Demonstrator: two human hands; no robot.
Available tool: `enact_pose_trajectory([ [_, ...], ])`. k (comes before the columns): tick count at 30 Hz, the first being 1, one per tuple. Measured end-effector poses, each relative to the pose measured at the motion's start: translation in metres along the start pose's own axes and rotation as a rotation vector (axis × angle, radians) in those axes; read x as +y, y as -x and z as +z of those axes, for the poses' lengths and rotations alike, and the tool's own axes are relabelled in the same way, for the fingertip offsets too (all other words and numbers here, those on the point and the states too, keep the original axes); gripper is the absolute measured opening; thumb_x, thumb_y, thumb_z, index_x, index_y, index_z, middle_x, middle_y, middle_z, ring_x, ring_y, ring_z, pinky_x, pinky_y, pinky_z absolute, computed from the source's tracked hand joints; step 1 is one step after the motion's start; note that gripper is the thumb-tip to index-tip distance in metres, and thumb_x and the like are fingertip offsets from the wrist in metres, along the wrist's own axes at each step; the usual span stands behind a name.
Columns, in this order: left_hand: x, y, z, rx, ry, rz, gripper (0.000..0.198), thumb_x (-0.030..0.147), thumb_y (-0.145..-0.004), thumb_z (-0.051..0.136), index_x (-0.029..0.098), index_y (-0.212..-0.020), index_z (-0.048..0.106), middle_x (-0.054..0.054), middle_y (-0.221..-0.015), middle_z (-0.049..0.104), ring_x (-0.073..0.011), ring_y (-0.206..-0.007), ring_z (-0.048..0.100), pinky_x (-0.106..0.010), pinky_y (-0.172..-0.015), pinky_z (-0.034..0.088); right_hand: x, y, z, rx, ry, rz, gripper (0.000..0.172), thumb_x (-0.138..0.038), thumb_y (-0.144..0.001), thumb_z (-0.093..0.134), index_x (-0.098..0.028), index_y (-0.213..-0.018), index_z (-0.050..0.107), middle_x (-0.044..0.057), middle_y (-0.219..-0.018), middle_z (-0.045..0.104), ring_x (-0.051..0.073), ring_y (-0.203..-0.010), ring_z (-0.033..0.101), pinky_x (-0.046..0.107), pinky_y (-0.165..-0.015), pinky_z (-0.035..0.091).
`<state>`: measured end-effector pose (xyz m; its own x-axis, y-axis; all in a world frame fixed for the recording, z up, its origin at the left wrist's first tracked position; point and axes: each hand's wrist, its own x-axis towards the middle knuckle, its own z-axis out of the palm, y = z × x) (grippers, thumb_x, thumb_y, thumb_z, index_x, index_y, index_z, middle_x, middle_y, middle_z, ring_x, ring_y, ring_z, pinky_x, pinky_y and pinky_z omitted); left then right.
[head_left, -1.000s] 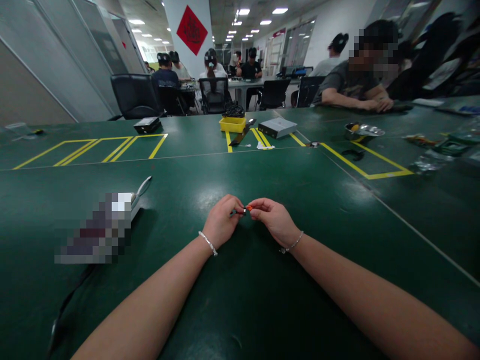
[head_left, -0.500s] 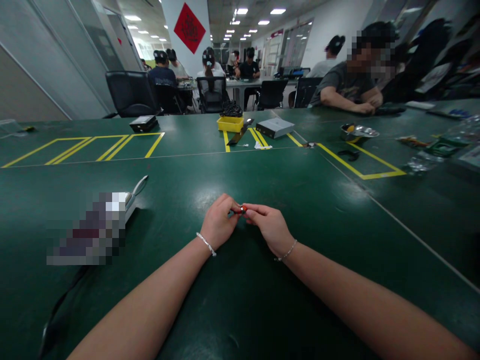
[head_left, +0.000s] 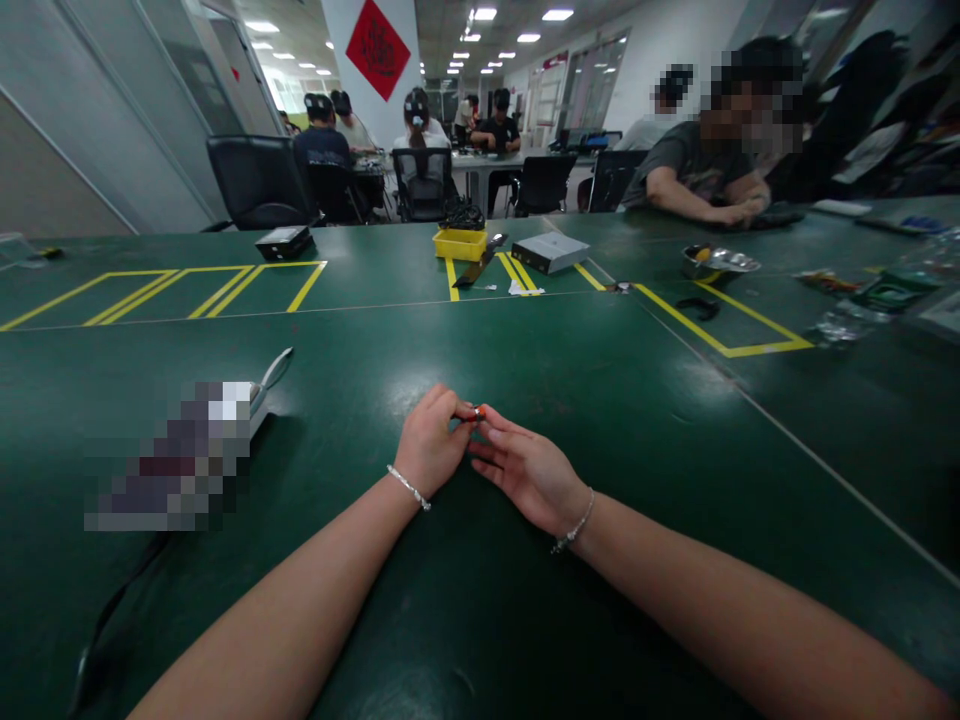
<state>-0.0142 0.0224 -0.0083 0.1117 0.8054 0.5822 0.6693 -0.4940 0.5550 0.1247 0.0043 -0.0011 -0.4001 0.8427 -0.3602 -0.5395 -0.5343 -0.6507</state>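
Note:
In the middle of the head view, my left hand [head_left: 433,440] is closed in a pinch on a small orange-red piece with a shiny metal band [head_left: 478,413]. Its exact kind is too small to make out. My right hand [head_left: 534,475] meets the piece at its right end, with the index fingertip against the orange part and the thumb just below. The other right fingers are loosely stretched, the palm turned partly up. Both hands are just above the green table [head_left: 615,400], and my left fingers hide part of the piece.
A blurred-out device with a cable [head_left: 176,455] lies to the left. Farther back are a black box [head_left: 283,242], a yellow bin [head_left: 460,244] with black cable, a grey box [head_left: 551,253] and a metal dish [head_left: 720,262]. A person [head_left: 697,175] sits at the far right.
My right hand has rolled palm-up, its lower fingers now spread out below the piece. Both hands and the piece have shifted slightly left.

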Motion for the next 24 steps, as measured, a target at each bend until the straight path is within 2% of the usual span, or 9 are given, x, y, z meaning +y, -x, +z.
enact_pose_trajectory([
  [5, 0.000, 0.000, 0.001, 0.009, -0.017, 0.001, 0.015, 0.003, -0.066, 0.055, 0.018, -0.067, 0.051, 0.002, -0.072, 0.052, -0.0110, -0.069, 0.052, -0.024, -0.064, 0.044, -0.001, -0.001, -0.001, -0.005, 0.000, 0.019, 0.033, -0.016, -0.068, 0.061, -0.023, -0.100, 0.059, 0.001, -0.093, 0.062, 0.011, -0.078, 0.058, 0.025, -0.069, 0.046],
  [11, 0.004, 0.001, 0.000, -0.076, -0.050, 0.037, 0.014, 0.005, -0.067, 0.054, 0.018, -0.068, 0.050, 0.001, -0.071, 0.050, -0.0125, -0.070, 0.051, -0.026, -0.063, 0.044, -0.005, -0.008, -0.003, 0.112, 0.169, -0.134, 0.021, -0.020, -0.062, 0.067, -0.015, -0.082, 0.063, 0.004, -0.082, 0.063, 0.010, -0.070, 0.057, 0.025, -0.069, 0.045],
  [13, 0.006, 0.001, 0.001, -0.107, -0.068, 0.043, 0.012, 0.007, -0.068, 0.054, 0.019, -0.070, 0.051, 0.000, -0.073, 0.050, -0.0133, -0.072, 0.051, -0.026, -0.065, 0.044, -0.005, -0.011, -0.004, 0.138, 0.261, -0.174, 0.019, -0.022, -0.061, 0.067, -0.014, -0.078, 0.063, 0.004, -0.078, 0.064, 0.010, -0.068, 0.057, 0.027, -0.069, 0.045],
  [16, 0.007, 0.002, 0.000, -0.167, -0.086, 0.070, 0.015, 0.012, -0.069, 0.056, 0.019, -0.082, 0.052, -0.001, -0.081, 0.053, -0.0150, -0.080, 0.051, -0.029, -0.072, 0.044, -0.015, -0.017, -0.008, 0.226, 0.567, -0.289, 0.020, -0.024, -0.063, 0.063, -0.014, -0.080, 0.064, 0.005, -0.077, 0.065, 0.012, -0.068, 0.058, 0.028, -0.066, 0.046],
  [18, 0.007, 0.001, 0.000, -0.213, -0.104, 0.088, 0.023, 0.015, -0.070, 0.058, 0.019, -0.091, 0.050, -0.002, -0.088, 0.054, -0.0165, -0.086, 0.050, -0.031, -0.078, 0.043, -0.035, -0.021, -0.016, 0.314, 0.757, -0.395, 0.022, -0.026, -0.064, 0.061, -0.016, -0.084, 0.064, 0.005, -0.081, 0.066, 0.014, -0.071, 0.058, 0.029, -0.066, 0.046],
  [20, 0.006, 0.001, -0.001, -0.255, -0.139, 0.086, 0.024, 0.018, -0.072, 0.056, 0.019, -0.095, 0.050, -0.003, -0.091, 0.055, -0.0175, -0.089, 0.050, -0.032, -0.081, 0.042, -0.065, -0.023, -0.032, 0.432, 0.852, -0.500, 0.024, -0.027, -0.065, 0.060, -0.017, -0.086, 0.064, 0.005, -0.085, 0.065, 0.015, -0.076, 0.056, 0.030, -0.070, 0.043],
  [24, -0.001, 0.000, -0.002, -0.320, -0.207, 0.048, 0.017, 0.021, -0.077, 0.051, 0.020, -0.093, 0.052, -0.003, -0.091, 0.057, -0.0187, -0.091, 0.050, -0.034, -0.082, 0.041, -0.136, -0.016, -0.096, 0.775, 1.002, -0.659, 0.026, -0.026, -0.064, 0.060, -0.015, -0.088, 0.064, 0.009, -0.094, 0.061, 0.021, -0.089, 0.051, 0.036, -0.082, 0.034],
])
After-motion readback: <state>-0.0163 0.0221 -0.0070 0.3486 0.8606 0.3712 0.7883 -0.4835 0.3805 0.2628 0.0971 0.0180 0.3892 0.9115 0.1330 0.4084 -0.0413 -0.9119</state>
